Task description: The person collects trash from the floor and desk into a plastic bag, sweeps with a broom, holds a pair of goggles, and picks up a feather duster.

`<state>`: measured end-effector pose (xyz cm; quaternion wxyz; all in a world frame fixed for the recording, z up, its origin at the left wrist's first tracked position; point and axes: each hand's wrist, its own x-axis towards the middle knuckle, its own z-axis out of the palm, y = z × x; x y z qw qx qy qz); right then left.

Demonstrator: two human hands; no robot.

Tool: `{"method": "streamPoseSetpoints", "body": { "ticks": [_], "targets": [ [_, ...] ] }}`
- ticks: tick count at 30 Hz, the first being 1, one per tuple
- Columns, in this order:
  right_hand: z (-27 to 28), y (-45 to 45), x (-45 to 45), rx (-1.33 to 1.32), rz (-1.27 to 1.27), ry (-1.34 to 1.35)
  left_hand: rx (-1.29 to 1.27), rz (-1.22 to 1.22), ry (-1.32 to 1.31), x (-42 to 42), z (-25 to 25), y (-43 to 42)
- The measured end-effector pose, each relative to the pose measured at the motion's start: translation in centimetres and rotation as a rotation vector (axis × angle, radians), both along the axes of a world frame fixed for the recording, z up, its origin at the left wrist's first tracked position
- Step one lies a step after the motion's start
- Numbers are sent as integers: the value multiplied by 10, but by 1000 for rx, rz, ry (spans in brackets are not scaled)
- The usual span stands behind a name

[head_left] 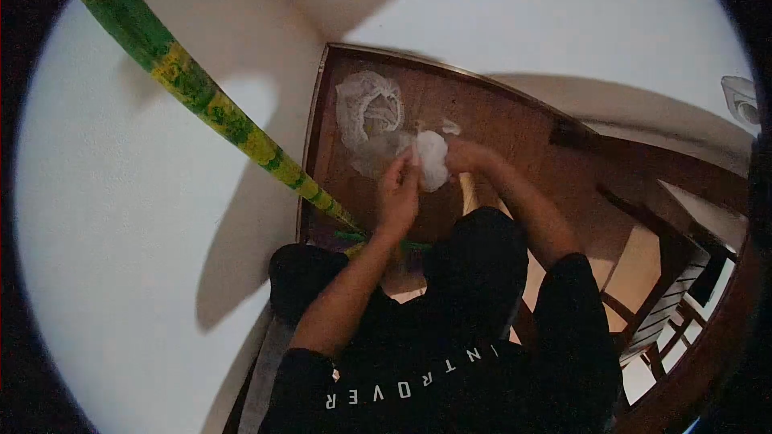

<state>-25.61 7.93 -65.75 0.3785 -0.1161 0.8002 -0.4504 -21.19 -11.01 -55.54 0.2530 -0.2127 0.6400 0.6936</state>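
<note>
A puffy white wad (433, 162), perhaps cotton or bunched plastic, is held between my two hands above the brown tabletop. My left hand (398, 193) has its fingers closed at the wad's left edge. On the other side, my right hand (465, 157) grips the wad's right edge, its fingertips partly hidden. A crumpled clear plastic bag (351, 112) lies with its mouth open beyond my left hand. More thin see-through plastic (374, 157) spreads beside the left fingers. One small white scrap (451, 126) rests on the table just past the wad.
The brown wooden table (498, 116) fits into a corner between white walls. A green and yellow painted pole (217, 108) slants down at the left to the table's near edge. Dark wooden chairs (667, 305) stand to the right.
</note>
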Motion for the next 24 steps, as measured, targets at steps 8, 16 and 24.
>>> {"method": "streamPoseSetpoints", "body": {
  "ticks": [8, 16, 24],
  "targets": [
    [4, -24, -9, -347, -587, -749, -104, -340, 132, 11, -3, 2],
    [32, -53, 1, 28, -650, 145, -82, -181, 199, 10, 4, 7],
    [84, -26, -13, 570, 465, 83, -279, -414, 92, 16, 11, 5]
  ]
}}
